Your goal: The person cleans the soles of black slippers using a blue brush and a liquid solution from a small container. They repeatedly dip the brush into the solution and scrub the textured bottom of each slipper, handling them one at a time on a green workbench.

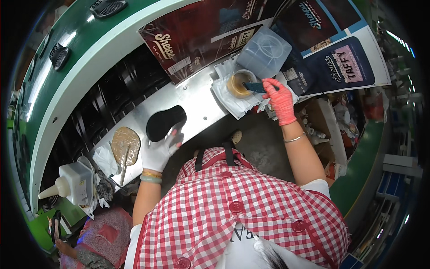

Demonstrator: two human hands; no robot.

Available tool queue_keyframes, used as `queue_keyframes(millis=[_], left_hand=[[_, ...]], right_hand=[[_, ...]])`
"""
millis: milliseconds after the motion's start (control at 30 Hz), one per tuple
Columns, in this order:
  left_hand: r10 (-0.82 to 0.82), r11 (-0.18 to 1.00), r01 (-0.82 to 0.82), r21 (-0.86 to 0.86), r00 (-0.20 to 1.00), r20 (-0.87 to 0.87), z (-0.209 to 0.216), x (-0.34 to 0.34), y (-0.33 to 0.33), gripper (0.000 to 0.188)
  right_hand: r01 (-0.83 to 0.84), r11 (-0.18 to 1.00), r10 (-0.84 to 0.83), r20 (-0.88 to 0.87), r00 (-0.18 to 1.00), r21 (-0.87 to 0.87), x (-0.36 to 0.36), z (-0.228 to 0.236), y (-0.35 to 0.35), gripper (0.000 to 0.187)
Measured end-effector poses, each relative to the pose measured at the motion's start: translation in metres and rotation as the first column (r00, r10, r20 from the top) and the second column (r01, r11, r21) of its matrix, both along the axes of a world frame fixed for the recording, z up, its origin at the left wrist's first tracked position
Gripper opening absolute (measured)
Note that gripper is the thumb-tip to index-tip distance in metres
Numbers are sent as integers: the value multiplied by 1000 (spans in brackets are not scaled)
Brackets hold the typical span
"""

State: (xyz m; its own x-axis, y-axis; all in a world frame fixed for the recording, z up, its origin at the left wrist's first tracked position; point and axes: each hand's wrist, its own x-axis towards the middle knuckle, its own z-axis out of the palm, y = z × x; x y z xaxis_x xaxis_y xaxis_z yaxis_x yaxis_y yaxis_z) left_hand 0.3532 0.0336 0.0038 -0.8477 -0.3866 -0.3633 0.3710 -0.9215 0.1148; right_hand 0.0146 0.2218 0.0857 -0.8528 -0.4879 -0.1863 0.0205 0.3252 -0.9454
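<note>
My left hand (155, 154), in a white glove with pinkish fingertips showing, is at the lower end of a black insole (166, 122). Its fingers are spread against the insole's edge. The insole lies flat on the metal bench top (197, 96). My right hand (281, 101), in a pink knit glove, grips a flat dark green tool (255, 87). The tool's far end dips into a clear round cup (240, 84) of amber liquid; that end is partly hidden. Under the cup are whitish sheets (237, 107). A translucent plastic container (265, 51) is just behind it.
Left of my left hand sit a brown oval pad (125, 145) with a thin stick across it, crumpled white paper (105, 159) and a white nozzle bottle (74, 184). A green conveyor (85, 27) carries dark shoe parts. Another person (105, 237) works at lower left. Printed cardboard (197, 36) stands behind.
</note>
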Motion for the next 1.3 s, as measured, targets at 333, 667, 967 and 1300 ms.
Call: queue_keyframes(millis=[333, 667, 967, 1300], left_hand=[[-54, 993, 28, 113, 972, 229, -23, 9, 1, 59], [-169, 983, 126, 136, 910, 378, -13, 5, 15, 58], [-153, 988, 146, 48, 969, 196, -10, -7, 16, 52], [-60, 998, 52, -44, 979, -195, 83, -71, 21, 54]], right_hand=[[-15, 1000, 15, 2, 1000, 21, -7, -26, -16, 27], [-12, 998, 14, 47, 999, -56, -13, -38, -19, 26], [46, 992, -8, 303, 953, -117, -10, -29, -2, 21], [-159, 893, 285, 256, 924, -421, 126, 92, -47, 24]])
